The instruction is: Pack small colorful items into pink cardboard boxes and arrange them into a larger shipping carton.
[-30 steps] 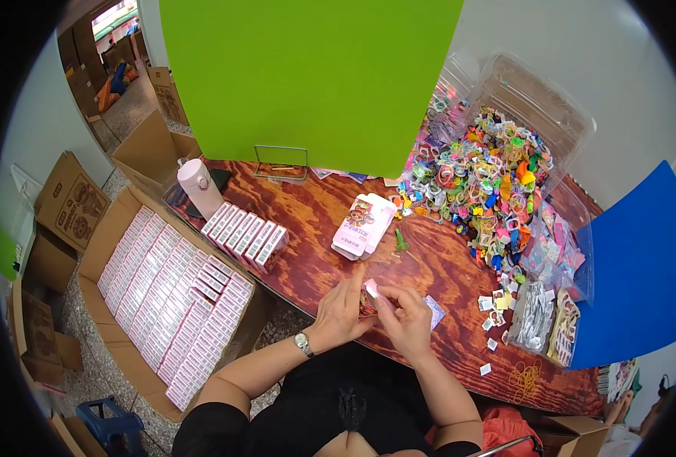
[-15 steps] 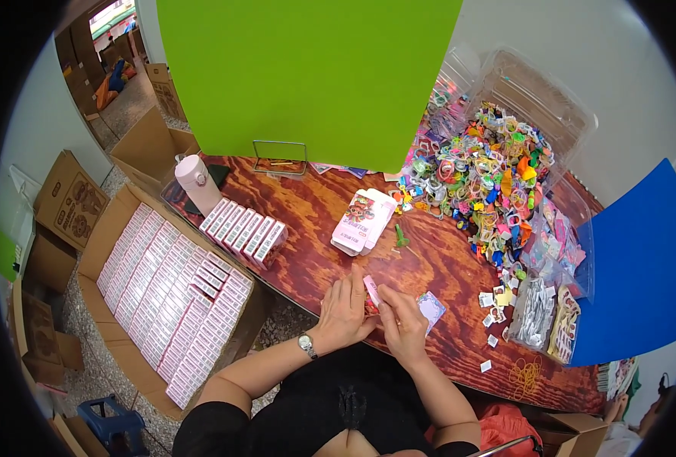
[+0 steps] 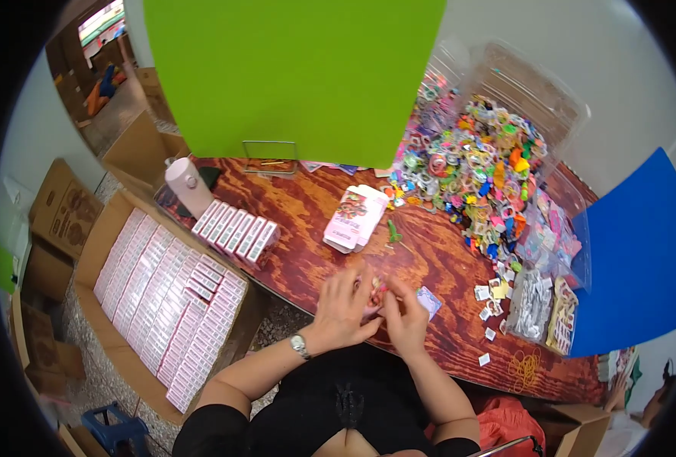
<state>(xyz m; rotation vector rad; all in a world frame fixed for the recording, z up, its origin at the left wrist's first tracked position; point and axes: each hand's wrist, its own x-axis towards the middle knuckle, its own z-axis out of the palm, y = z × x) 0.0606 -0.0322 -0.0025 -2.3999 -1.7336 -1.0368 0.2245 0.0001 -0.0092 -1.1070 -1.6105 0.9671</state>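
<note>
Left head-worn fisheye — looks steeply down and forward onto wood-grained table [image 3: 301, 217] — near, wide, dark-rimmed.

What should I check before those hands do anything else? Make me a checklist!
1. Small box between left hand and right hand: ok.
2. Its flap closed: cannot tell; fingers and blur hide it.
3. Purple card well away from the right hand: not ok, it lies right beside it.
4. Pink bottle standing up: ok.
5. All trinkets in one pile: not ok, a green one lies apart.
</note>
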